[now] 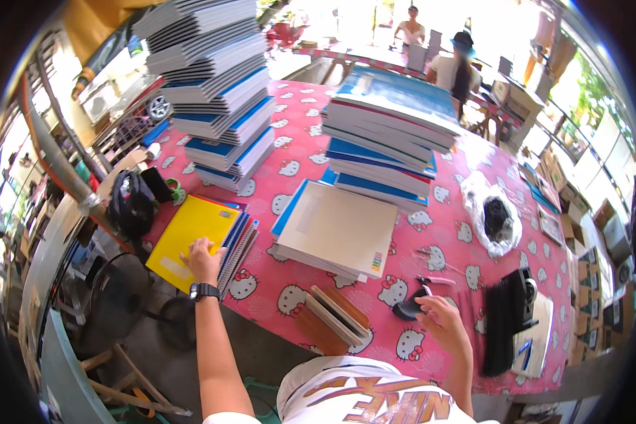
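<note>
My left hand (203, 260), with a dark watch on its wrist, rests on a yellow-covered notebook (194, 230). Its fingers are bent and spread over the cover. Under that notebook lie several spiral-bound ones (239, 247), their edges showing at the right. My right hand (442, 321) is above the table at the front right, its fingers loosely curled and apart, and I make out nothing in them. Close to its fingertips are a dark rounded object (408, 308) and a pink-handled hand tool (438, 280). Brown and cream slabs (332, 318) lie between my hands.
A tall book stack (219, 92) rises at the far left. Another, blue-topped stack (392, 95) stands behind a cream-covered pile (339, 222). On the right are a plastic bag (512, 237) with black contents and a black ridged bundle (500, 328). Two people are in the background.
</note>
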